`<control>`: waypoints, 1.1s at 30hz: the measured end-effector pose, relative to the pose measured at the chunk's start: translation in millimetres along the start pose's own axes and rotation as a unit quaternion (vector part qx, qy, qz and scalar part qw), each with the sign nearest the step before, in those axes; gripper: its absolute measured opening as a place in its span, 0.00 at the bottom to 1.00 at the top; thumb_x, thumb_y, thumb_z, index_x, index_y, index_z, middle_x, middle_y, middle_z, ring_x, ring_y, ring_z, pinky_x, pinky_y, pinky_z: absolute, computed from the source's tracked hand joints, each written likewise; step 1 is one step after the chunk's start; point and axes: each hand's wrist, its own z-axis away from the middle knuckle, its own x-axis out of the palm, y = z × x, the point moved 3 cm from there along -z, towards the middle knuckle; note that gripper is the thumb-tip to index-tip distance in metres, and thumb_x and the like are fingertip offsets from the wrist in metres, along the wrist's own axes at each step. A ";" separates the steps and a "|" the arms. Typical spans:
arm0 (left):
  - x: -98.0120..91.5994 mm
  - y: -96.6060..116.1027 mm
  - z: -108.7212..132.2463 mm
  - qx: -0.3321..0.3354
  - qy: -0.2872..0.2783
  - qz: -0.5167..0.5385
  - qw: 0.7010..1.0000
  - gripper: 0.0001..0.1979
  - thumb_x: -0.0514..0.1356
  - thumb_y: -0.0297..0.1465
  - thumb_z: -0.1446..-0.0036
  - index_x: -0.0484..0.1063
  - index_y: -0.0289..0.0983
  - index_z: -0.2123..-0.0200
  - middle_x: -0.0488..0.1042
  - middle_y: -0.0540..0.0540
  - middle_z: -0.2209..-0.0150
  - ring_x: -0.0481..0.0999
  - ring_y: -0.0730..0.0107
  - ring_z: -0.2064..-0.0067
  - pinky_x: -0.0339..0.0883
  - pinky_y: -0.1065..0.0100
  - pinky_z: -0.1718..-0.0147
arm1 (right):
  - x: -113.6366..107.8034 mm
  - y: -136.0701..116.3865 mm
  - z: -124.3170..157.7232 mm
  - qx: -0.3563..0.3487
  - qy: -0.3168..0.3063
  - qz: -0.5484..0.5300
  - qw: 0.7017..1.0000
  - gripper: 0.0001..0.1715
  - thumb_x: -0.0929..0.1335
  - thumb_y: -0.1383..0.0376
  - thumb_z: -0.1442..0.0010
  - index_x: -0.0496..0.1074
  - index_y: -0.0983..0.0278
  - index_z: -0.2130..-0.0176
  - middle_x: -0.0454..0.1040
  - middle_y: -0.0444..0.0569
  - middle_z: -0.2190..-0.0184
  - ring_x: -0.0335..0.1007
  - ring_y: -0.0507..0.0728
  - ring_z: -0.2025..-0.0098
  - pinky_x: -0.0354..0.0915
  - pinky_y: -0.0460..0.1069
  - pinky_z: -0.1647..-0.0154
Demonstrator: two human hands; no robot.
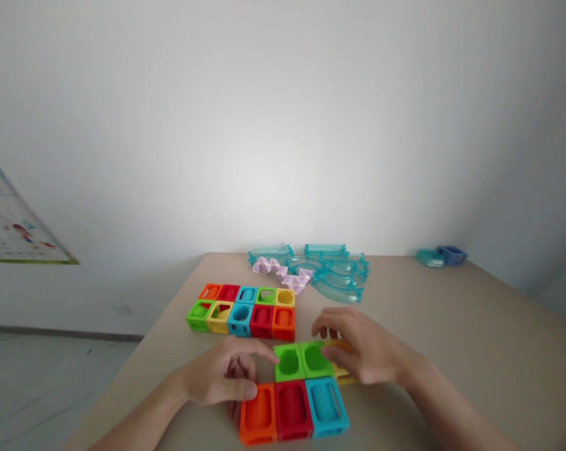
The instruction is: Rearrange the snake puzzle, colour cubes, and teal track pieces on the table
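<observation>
Two green blocks [303,361] lie side by side behind a row made of an orange block [259,415], a red block [293,410] and a light blue block [327,407]. My left hand [229,373] is at their left, its fingers apart, the index fingertip at the left green block and the thumb by the orange block's corner. On the right, my right hand [358,344] curls over a yellow block [343,372], which it partly hides. Its thumb reaches the right green block's edge.
Several joined coloured blocks [262,321] lie farther back on the table [433,338]. Beyond them are a pale purple zigzag piece [283,273] and clear teal tracks [339,275]. A blue container [452,255] and a teal piece [430,257] sit at the back right, near the wall.
</observation>
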 end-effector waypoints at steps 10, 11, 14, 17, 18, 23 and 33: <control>-23.1 -0.2 18.2 0.033 0.049 -0.087 0.995 0.15 0.59 0.39 0.46 0.73 0.35 0.60 0.65 0.52 0.80 0.58 0.77 0.81 0.49 0.74 0.81 | 10.6 -5.9 3.1 0.032 -0.074 -0.040 0.996 0.20 0.74 0.58 0.54 0.75 0.61 0.60 0.76 0.46 0.65 0.71 0.57 0.65 0.62 0.47 0.66; -26.1 0.8 20.0 0.045 0.074 -0.113 0.990 0.14 0.58 0.39 0.45 0.73 0.34 0.63 0.65 0.52 0.82 0.60 0.76 0.81 0.50 0.74 0.81 | 14.7 -10.9 0.7 0.017 -0.059 -0.040 0.997 0.20 0.74 0.58 0.53 0.74 0.61 0.59 0.76 0.47 0.64 0.71 0.57 0.64 0.63 0.48 0.64; -39.3 5.1 27.1 0.083 0.219 -0.212 0.949 0.13 0.56 0.35 0.42 0.72 0.35 0.76 0.67 0.51 0.85 0.64 0.75 0.82 0.53 0.73 0.79 | 26.2 -26.2 -4.8 -0.039 -0.020 -0.059 0.997 0.21 0.72 0.58 0.48 0.72 0.61 0.54 0.74 0.49 0.58 0.69 0.59 0.58 0.62 0.50 0.56; -61.6 6.8 39.5 0.086 0.446 -0.235 0.859 0.15 0.56 0.35 0.42 0.72 0.36 0.79 0.68 0.51 0.85 0.66 0.73 0.81 0.58 0.72 0.76 | 28.7 -37.2 -5.3 -0.089 -0.004 -0.072 0.993 0.26 0.71 0.62 0.48 0.68 0.61 0.49 0.71 0.51 0.52 0.67 0.59 0.53 0.61 0.51 0.52; -70.0 5.5 44.0 0.070 0.515 -0.219 0.826 0.14 0.56 0.35 0.42 0.73 0.37 0.77 0.69 0.51 0.84 0.67 0.72 0.79 0.59 0.72 0.75 | 26.7 -38.4 -4.2 -0.095 -0.003 -0.065 0.993 0.29 0.72 0.63 0.50 0.67 0.61 0.49 0.70 0.51 0.52 0.67 0.59 0.53 0.60 0.51 0.51; -103.7 -12.1 48.2 -0.034 0.625 -0.114 0.771 0.14 0.61 0.41 0.50 0.77 0.37 0.68 0.79 0.47 0.67 0.75 0.64 0.66 0.64 0.71 0.70 | 12.8 -21.3 1.1 -0.006 -0.046 0.005 0.999 0.20 0.74 0.62 0.56 0.70 0.61 0.62 0.72 0.45 0.67 0.67 0.56 0.67 0.59 0.48 0.66; -99.9 -31.3 26.5 -0.055 0.523 -0.016 0.851 0.19 0.66 0.41 0.58 0.78 0.35 0.65 0.80 0.43 0.61 0.78 0.56 0.61 0.69 0.63 0.61 | 38.1 -25.3 -12.6 -0.011 0.032 -0.087 0.996 0.16 0.73 0.62 0.50 0.72 0.62 0.60 0.74 0.45 0.64 0.68 0.54 0.66 0.60 0.46 0.67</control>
